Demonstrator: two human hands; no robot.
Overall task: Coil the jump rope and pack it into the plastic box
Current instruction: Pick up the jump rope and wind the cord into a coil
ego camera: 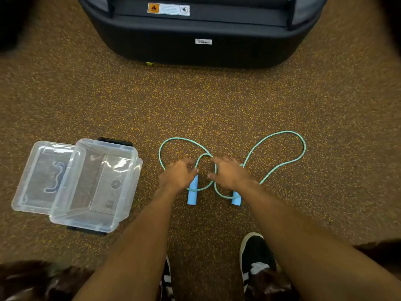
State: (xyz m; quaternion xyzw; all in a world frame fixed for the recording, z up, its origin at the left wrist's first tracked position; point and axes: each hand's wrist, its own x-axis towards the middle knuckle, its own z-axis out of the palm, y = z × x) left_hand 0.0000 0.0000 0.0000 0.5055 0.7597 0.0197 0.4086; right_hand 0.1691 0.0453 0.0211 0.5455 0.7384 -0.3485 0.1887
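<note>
Teal cord of the jump rope (280, 146) sprawls over the speckled brown floor (217, 101) in front of me, lying in loose loops rather than a coil. One big loop swings out to the right, another bulges left, and a small loop sits between my two hands where the cord crosses itself. Both pale blue handles lie side by side and a little apart, pointing back toward me: the left handle (192, 193) pokes out from under my left hand, the right handle (236, 198) from under my right wrist.

My left hand (179, 177) lies palm down over the top of the left handle, fingers curled loosely forward; I cannot tell whether it actually grips the handle or the cord. My right hand (230, 175) is also palm down, fingers spread over the crossing of the cord, and I cannot tell if it pinches anything.

Well off to the left stands the clear plastic box (65, 205), open, with nothing of the rope in it. Its clear lid (23, 187) lies partly beneath it, sticking out on the left side. A dark latch (115, 141) shows at the box's far edge.

Beyond the rope sits a large black piece of equipment (152, 44) bearing a warning sticker (168, 9). My black shoe (253, 248) shows near the bottom, beside my right forearm.
</note>
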